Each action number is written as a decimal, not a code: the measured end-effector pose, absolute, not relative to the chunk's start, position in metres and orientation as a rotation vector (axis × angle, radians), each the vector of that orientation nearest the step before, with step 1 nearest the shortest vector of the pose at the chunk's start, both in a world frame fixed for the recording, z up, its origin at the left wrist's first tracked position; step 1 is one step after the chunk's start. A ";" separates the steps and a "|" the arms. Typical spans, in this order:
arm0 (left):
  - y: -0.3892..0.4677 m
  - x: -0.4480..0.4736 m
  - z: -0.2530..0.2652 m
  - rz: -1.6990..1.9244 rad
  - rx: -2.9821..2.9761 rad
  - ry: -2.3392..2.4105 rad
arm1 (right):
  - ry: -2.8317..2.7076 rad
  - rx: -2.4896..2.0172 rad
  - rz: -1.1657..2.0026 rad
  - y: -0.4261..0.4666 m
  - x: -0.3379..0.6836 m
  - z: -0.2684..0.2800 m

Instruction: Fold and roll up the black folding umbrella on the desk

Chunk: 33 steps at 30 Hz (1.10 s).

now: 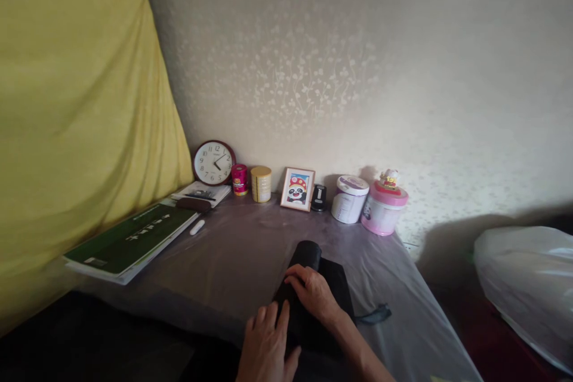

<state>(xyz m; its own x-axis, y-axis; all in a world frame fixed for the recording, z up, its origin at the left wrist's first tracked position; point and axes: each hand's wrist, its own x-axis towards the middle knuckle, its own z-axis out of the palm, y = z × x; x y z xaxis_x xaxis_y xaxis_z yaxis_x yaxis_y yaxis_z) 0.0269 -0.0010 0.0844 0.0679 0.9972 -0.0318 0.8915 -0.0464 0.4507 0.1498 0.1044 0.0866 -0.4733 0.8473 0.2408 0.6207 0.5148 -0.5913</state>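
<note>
A piece of black cloth (338, 280) lies on the table near its front edge, partly wound into a thick roll (308, 250). Over the middle of that roll, my right hand (316, 293) curls its fingers and grips it. My left hand (267, 337) rests against the near left part of the roll, fingers stretched out and thumb apart. Both hands and the right forearm cover much of the roll. To the right of the cloth, a dark blue-grey strip (376, 314) sticks out onto the table cover.
Along the wall stand a clock (214, 162), a pink can (239, 180), a yellow tin (261, 185), a panda picture frame (297, 190) and two lidded tubs (350, 202). A green book (134, 242) lies left, beside a yellow curtain (80, 101). A plastic-wrapped bundle (528, 280) sits right.
</note>
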 end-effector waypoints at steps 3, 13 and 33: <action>0.002 0.024 0.081 0.524 2.134 1.931 | -2.274 -1.219 0.557 0.108 0.146 0.086; 0.013 0.035 0.012 0.677 2.303 1.771 | -2.355 -1.048 0.348 0.103 0.152 0.083; 0.011 0.039 0.048 0.447 1.972 1.749 | -2.167 -1.305 0.242 0.194 0.167 0.058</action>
<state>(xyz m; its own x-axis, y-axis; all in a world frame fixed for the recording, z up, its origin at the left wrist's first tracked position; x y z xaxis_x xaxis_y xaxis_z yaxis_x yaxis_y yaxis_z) 0.0392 0.0109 0.0478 0.1375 0.9886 -0.0620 0.8377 -0.0827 0.5399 0.1673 0.1944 0.0576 -0.3434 0.8531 0.3928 0.7455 0.5020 -0.4385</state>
